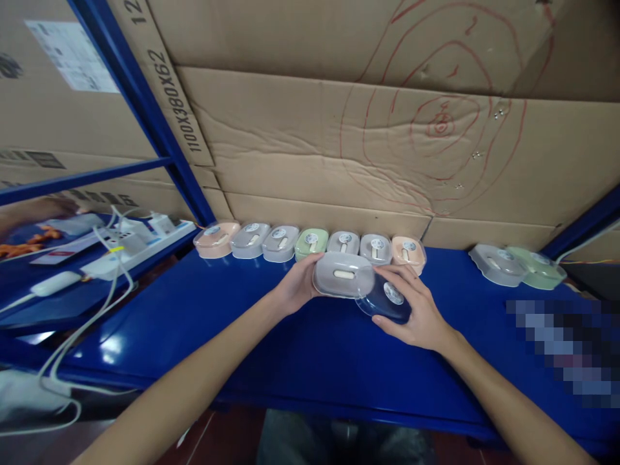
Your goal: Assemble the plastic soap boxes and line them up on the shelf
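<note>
Blue shelf (pixel 300 349), cases row (pixel 310 244), cardboard wall (pixel 339 142)

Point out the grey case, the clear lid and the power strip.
grey case (pixel 343 274), head view, on its top face beside the slot.
clear lid (pixel 385 301), head view, on its dome by the round sticker.
power strip (pixel 140 247), head view, on its white body.

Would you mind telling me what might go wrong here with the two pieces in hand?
1. The clear plastic lid sits loosely in the right hand, half under the grey oval case; it might slip onto the blue table.
2. Either hand could nudge the row of pastel cases behind.
</note>
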`<state>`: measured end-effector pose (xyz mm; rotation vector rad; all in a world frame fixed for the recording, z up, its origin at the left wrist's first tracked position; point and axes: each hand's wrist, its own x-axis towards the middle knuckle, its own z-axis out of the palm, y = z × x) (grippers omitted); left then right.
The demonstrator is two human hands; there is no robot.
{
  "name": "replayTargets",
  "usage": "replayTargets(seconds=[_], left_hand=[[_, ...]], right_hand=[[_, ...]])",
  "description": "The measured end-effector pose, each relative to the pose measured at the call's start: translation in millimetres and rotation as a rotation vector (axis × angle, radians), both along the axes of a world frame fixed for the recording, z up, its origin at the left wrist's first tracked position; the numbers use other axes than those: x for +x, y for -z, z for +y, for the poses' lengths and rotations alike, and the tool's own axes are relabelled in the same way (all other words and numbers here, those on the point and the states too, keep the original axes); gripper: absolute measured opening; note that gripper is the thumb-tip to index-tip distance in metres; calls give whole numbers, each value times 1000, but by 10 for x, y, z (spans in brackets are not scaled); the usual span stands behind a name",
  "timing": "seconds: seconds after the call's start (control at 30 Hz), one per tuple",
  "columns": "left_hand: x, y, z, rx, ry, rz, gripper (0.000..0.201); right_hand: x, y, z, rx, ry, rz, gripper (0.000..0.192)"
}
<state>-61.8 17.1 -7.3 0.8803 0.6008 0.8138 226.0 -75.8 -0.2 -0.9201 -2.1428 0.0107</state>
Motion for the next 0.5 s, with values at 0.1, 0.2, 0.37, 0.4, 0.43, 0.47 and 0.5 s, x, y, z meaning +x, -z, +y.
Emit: replayTargets(seconds=[0.1,0.2,0.37,0.4,0.43,0.47,0.5], left_hand=[[100,16,-97,19,85,3,53],[184,34,-178,42,166,-2,54],[234,39,-241,59,262,-37,51],[234,36,-248,52,264,-41,51],[232,33,-254,47,261,-41,50],[231,29,-261,45,255,-39,50],[229,25,-269,49,245,-35,50]], right_hand=[[-80,82,12,89,55,-13,92],[-139,138,19,100,52,-11,97],[-197,190,14,51,34,-5,100],[-205,198,13,44,32,-8,100],[-212,206,13,37,32,-12,100],[-219,212,14,33,34,-16,101],[-224,218,15,31,38,-20,101]])
